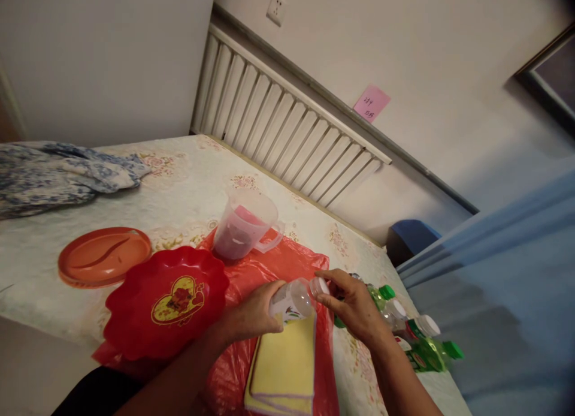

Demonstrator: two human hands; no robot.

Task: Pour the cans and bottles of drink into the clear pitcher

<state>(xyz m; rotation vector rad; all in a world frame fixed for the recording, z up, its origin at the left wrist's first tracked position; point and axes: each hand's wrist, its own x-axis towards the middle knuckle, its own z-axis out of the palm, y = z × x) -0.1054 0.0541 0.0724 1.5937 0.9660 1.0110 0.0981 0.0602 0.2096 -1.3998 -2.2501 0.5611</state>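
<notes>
My left hand (257, 311) is wrapped round a clear plastic bottle (294, 301), which tilts to the right above a folded yellow cloth (283, 362). At the bottle's neck, my right hand (354, 302) grips the white bottle cap (319, 288) between thumb and fingers. Whether the cap is loose or screwed on, I cannot tell. Beneath the cloth lies a red plastic bag (291, 257). A translucent measuring jug (245, 227) with pink-purple liquid stands on the bag's far part, beyond my left hand.
To the left are a red scalloped plate (135, 302) and an orange oval dish (105, 254). Several bottles, one with a green cap (453, 350), lie or stand at the right. A patterned cloth (67, 170) rests far left. Behind the flowered tablecloth (179, 170) is a radiator (278, 122).
</notes>
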